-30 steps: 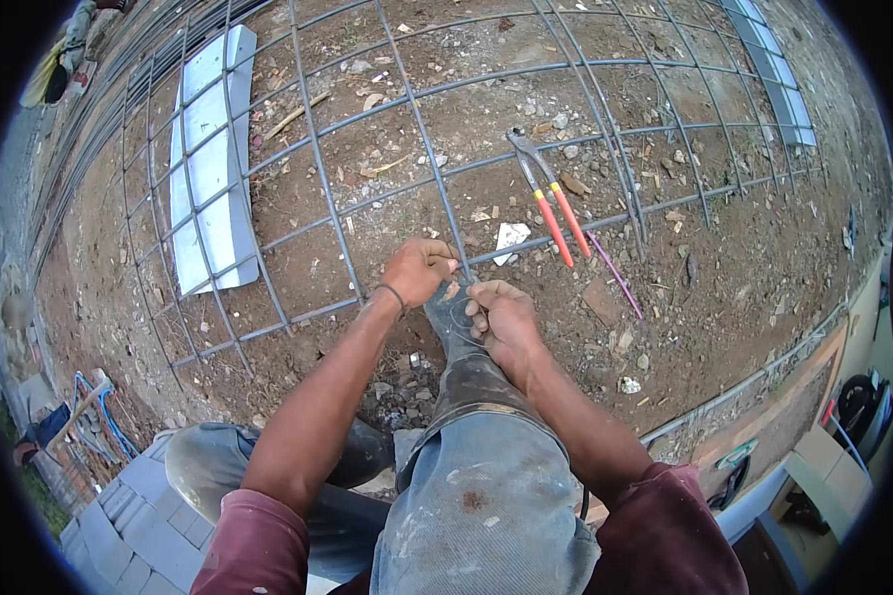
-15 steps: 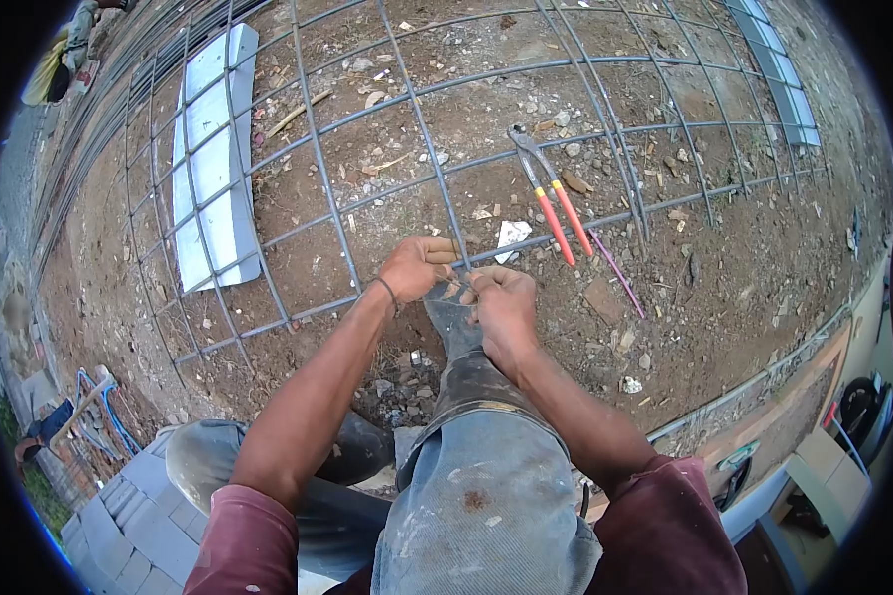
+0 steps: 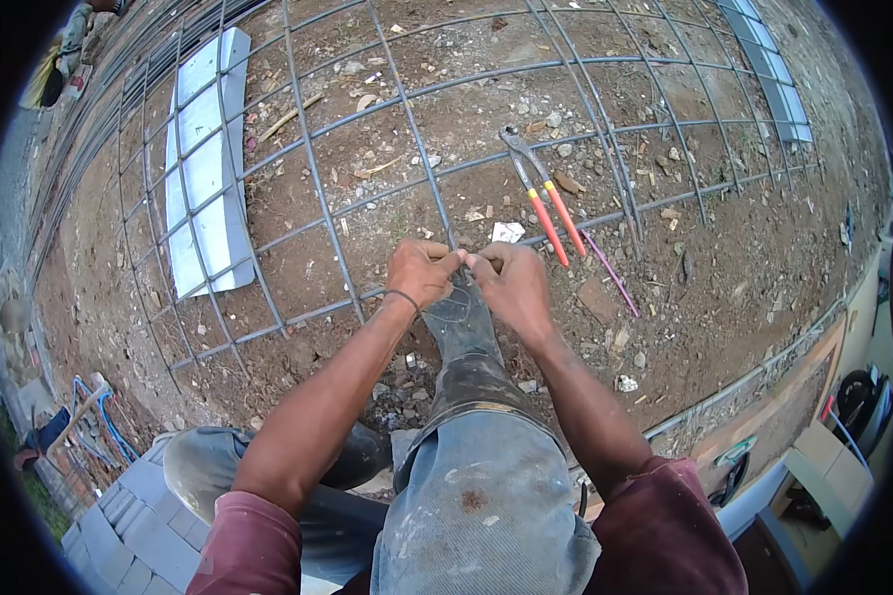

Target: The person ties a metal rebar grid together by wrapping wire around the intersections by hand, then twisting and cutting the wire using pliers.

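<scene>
Both hands meet at a crossing on the near edge of the rebar grid [image 3: 318,169], above the boot [image 3: 461,332]. My left hand [image 3: 425,272] is closed, its thumb and forefinger pinching thin wire. My right hand [image 3: 511,283] is closed in a pinch too, its fingertips almost touching the left ones at the same wire. A thin wire loop [image 3: 450,305] hangs below the fingertips over the boot. Pliers with red and yellow handles [image 3: 553,213] rest on the grid and ground to the right of my right hand.
White metal channels lie under the grid at the left [image 3: 206,164] and upper right [image 3: 772,79]. Loose bars [image 3: 99,109] run along the far left. A purple stick [image 3: 610,273] lies near the pliers. Grey blocks [image 3: 134,531] are at lower left, with wood and boxes at lower right.
Both hands have drawn together at the fingertips, and my right hand has turned and shifted slightly right. More of the wire loop shows below them. The pliers stay in place on the grid.
</scene>
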`<state>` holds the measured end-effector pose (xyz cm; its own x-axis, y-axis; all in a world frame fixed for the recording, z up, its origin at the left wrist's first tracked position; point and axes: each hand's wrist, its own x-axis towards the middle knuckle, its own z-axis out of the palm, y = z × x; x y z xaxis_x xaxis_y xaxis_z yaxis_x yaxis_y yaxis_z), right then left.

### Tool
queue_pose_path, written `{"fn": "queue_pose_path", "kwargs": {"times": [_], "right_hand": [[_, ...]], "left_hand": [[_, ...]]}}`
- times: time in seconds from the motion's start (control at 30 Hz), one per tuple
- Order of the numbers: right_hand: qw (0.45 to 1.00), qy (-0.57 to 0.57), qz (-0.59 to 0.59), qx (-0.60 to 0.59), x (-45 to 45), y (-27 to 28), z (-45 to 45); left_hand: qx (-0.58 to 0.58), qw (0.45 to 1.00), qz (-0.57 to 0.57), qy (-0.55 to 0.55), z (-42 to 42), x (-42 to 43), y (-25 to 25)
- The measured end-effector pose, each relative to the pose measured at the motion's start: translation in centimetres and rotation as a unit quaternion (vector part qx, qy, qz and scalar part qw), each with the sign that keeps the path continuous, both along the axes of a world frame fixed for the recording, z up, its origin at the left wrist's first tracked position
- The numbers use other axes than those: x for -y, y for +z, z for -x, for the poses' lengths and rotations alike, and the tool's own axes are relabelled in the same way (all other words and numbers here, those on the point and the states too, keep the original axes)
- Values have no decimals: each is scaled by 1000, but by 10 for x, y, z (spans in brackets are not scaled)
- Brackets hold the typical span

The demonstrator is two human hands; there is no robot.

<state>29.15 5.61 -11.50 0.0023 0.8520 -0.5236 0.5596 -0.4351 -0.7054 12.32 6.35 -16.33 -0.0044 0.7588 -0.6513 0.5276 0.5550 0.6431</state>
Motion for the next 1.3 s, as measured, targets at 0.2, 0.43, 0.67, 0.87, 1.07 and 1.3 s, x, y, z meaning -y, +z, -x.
{"fn": "queue_pose_path", "kwargs": {"times": [0.2,0.43,0.67,0.87,1.07,1.3], "right_hand": [[987,104,-120,-37,-30,-33,18],[988,-100,-66,-98,8,-30,12],[982,-156,-72,-77,15,-32,20],[980,-145,-91,-100,30,-41,7],[811,-406,184,-379,47,-70,10],[758,-364,370,-395,15,-104,-4]], "left_hand": [[-71,994,-76,-24,-2,6,-6],[-16,999,-18,-41,1,-7,17],[189,973,129,-21,26,-28,-27],[23,991,88,-98,6,-32,-5],[12,993,70,-98,7,-27,-12],[41,992,90,-77,7,-29,-4]]}}
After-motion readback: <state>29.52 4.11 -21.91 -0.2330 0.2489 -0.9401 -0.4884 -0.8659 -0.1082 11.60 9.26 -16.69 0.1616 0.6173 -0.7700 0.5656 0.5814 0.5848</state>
